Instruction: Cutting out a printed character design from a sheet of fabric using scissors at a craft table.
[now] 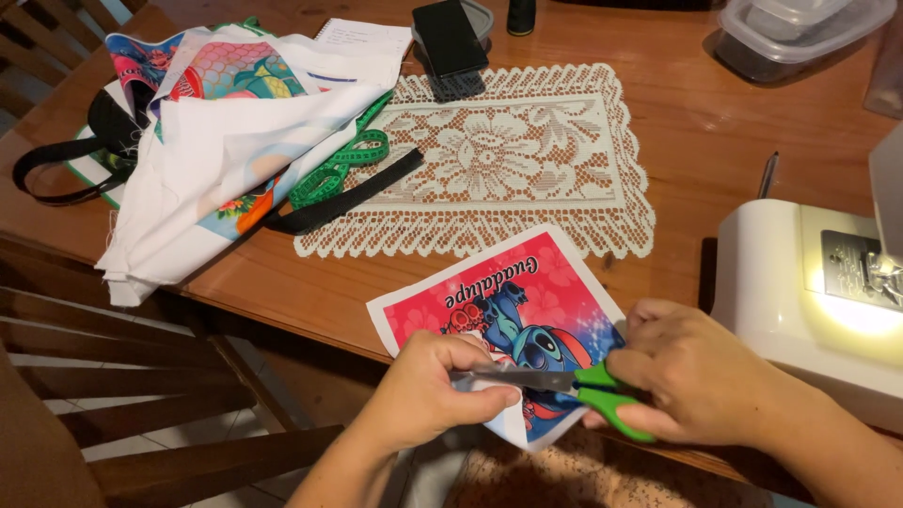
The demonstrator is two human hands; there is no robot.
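While gripping printed fabric [513,310], left hand [428,390] curled beside green-handled scissors [574,386]

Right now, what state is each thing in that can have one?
Scissors: held in the right hand, blades nearly closed on the printed fabric.
Printed fabric: held by the left hand, overhanging the table edge.
Sewing machine: lamp on.
Plastic box: lid on.
Fabric pile: rumpled.

Two hands, left [428,390] and right [696,376], one pair of green-handled scissors [588,384], one printed fabric panel [508,301]. On the desk [715,141]: one lace mat [508,160], one fabric pile [216,141], one sewing machine [809,282], one phone [450,38], one pen [768,175].
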